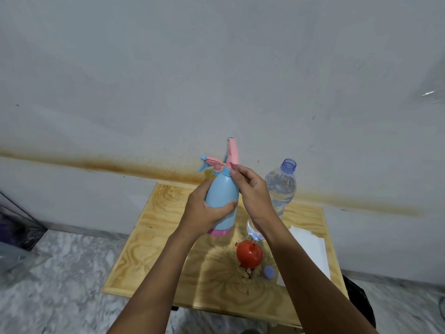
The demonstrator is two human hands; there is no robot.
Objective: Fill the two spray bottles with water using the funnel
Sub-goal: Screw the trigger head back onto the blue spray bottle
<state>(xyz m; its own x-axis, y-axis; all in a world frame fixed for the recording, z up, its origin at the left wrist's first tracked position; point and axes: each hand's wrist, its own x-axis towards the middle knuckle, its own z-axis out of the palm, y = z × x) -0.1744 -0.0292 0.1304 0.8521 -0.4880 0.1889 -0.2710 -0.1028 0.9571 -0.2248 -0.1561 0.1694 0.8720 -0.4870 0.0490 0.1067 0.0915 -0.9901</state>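
At mid-frame the left hand (204, 210) wraps thumb and fingers round the belly of a blue spray bottle (222, 194) with a pink base, over the far part of the wooden table (149, 237). The right hand (251, 189) pinches the lower end of the upright pink spray head (233, 153) between thumb and fingertips. A second trigger head (212, 163) shows just behind, its bottle hidden. To the right stands an uncapped water bottle (281, 186), and the right wrist half covers a smaller clear bottle (254, 231). Lower down, the red funnel (249, 254) lies mouth-down near a blue cap (269, 272), with white paper (310, 247) along the right edge. Plain wood shows across the table's left half, and its far edge meets the stained wall (120, 92).
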